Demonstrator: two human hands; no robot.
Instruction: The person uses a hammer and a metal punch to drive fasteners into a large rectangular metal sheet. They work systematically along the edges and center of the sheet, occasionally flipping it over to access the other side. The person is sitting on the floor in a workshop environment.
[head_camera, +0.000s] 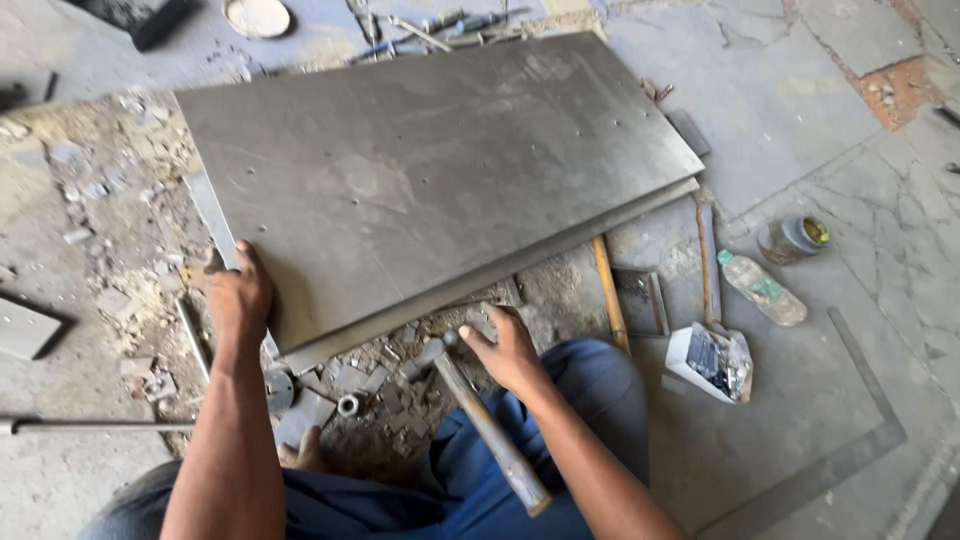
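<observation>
Right hand (507, 347): fingers closed around the top of a hammer (480, 420) handle, just under the head; wooden handle slants down over the blue-trousered lap. Left hand (240, 297): fingers spread, pressed flat on the near left corner of a large grey metal sheet (430, 170). Sheet lies tilted on the floor over a second sheet, edge just beyond the hammer head. Metal scraps (375, 385) between the hands. Plastic bottle (762, 288) and jar (793, 239) well right.
</observation>
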